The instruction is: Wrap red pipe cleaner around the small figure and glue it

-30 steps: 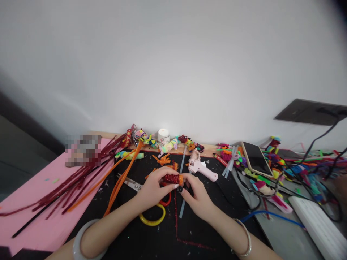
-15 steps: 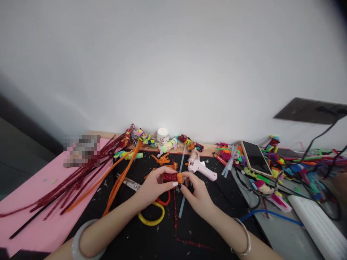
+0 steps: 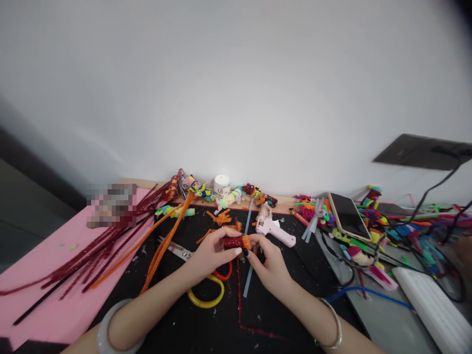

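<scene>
Over the black mat (image 3: 199, 329), my left hand (image 3: 210, 255) is closed around a small roll of red glitter pipe cleaner (image 3: 233, 243) with an orange end. My right hand (image 3: 268, 258) pinches that orange end between thumb and fingers. A red pipe cleaner strand (image 3: 239, 295) runs down from the roll and bends right along the mat. Beneath my left forearm lie scissors (image 3: 205, 295) with yellow and red handles, blades partly showing. Cut orange pipe cleaner pieces (image 3: 221, 217) are scattered just beyond my hands. A pink glue gun (image 3: 276, 230) rests beyond my right hand.
Red pipe cleaners (image 3: 106, 246) spread over a pink sheet (image 3: 33, 305) at left, with orange ones (image 3: 162, 250) beside them. Pipe-cleaner figures and a white roll (image 3: 221, 185) line the wall. A phone (image 3: 348, 215), cables and a white power strip (image 3: 431, 305) are on the right.
The red roll and both hands have shifted very slightly to the right. My grip on the roll looks the same.
</scene>
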Demonstrator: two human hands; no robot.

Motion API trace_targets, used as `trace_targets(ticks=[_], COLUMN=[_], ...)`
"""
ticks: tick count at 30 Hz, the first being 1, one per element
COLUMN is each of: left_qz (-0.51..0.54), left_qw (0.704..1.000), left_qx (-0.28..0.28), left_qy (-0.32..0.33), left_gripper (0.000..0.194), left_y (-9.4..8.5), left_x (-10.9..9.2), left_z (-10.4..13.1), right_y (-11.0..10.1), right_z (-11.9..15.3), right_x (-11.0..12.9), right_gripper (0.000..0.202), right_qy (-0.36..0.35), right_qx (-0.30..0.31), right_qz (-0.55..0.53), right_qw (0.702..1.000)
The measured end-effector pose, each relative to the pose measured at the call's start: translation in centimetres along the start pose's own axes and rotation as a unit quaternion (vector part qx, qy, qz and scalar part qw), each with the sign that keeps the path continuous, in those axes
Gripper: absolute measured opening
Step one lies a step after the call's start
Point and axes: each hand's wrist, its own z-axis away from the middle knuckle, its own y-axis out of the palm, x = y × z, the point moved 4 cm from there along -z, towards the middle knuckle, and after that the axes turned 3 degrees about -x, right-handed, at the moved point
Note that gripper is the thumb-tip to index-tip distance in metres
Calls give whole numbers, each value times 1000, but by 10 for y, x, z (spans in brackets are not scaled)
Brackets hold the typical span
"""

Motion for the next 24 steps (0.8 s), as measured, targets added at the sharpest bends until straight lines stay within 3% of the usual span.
trace_targets(ticks=[24], left_qz=[-61], left_qw=[997], left_qx=[-21], left_qy=[43], left_gripper=[13], left_y=[-2], left_x=[0], left_z=[-1], right_y=[0], right_z=[3], right_x=[6], right_gripper=[22], right_qy=[-58], right_qx=[-4], right_qz=[45], right_qw=[997])
